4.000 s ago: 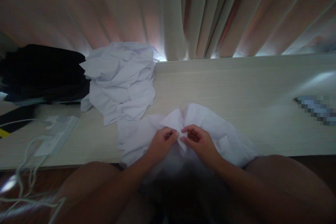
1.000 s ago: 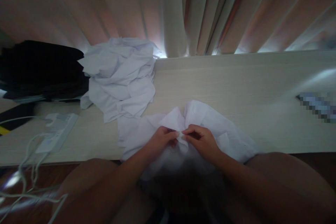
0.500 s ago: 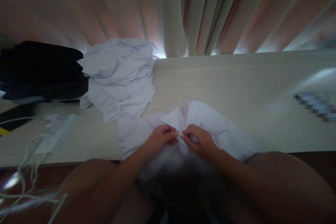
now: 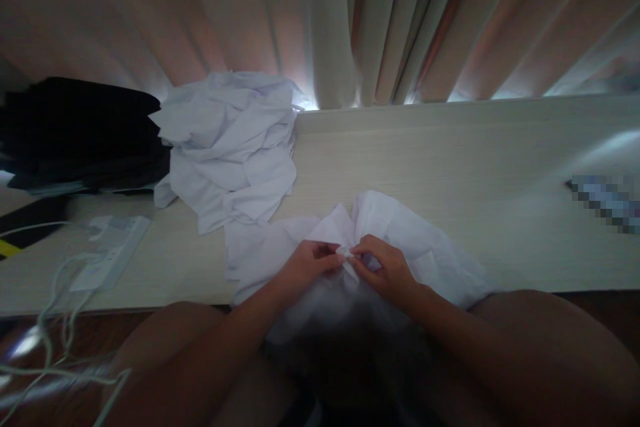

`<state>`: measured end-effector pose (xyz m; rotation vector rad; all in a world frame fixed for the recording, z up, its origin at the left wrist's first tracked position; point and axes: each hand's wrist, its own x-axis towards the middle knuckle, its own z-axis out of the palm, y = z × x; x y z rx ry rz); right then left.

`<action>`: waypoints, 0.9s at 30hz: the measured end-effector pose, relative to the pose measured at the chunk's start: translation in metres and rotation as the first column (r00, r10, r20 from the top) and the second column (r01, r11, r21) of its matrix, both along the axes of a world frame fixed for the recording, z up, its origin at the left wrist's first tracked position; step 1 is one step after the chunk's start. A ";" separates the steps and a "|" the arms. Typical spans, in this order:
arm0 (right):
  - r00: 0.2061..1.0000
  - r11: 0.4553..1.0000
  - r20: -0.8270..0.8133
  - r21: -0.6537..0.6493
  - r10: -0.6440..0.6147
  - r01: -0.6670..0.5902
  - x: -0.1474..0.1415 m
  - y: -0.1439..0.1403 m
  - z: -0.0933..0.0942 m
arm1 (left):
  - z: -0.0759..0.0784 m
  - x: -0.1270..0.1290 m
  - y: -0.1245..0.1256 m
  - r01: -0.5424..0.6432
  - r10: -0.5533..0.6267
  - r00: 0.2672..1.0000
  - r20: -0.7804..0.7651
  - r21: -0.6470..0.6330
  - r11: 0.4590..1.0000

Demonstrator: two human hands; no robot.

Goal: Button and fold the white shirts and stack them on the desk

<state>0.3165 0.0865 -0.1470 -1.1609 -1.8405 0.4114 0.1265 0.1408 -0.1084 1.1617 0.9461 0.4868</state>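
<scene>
A white shirt point(image 4: 400, 227) lies loosely bunched across the front edge of the pale tabletop point(image 4: 450, 160), part of it hanging into my lap. My left hand point(image 4: 315, 260) pinches a gathered fold of it between thumb and fingers. From the other side my right hand point(image 4: 383, 263) grips the same fold, its fingertips almost touching the left ones. Whether a button sits between the fingertips is too small to make out. Beyond my left hand, a heap of crumpled white cloth point(image 4: 230, 140) rests near the curtain.
A stack of folded black cloth point(image 4: 85, 133) stands at the far left. In front of it is a white power strip point(image 4: 113, 253) with cables point(image 4: 65, 320) trailing over the edge. A blurred-out flat object point(image 4: 607, 203) lies at the right. Long curtains point(image 4: 320, 20) hang behind the table.
Both hands stay at the same fold, with only slight shifts of the fingers. The whole view has moved a few pixels.
</scene>
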 end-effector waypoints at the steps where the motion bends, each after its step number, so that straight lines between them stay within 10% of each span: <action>1: 1.000 1.000 -0.010 -0.005 0.001 -0.001 0.000 0.000 0.000 | 0.000 0.000 0.000 0.000 0.000 1.000 -0.004 0.000 1.000; 27: 1.000 0.999 0.011 0.050 0.002 -0.003 0.000 0.002 0.008 | 0.000 0.005 -0.004 -0.033 0.034 0.999 -0.015 0.071 0.997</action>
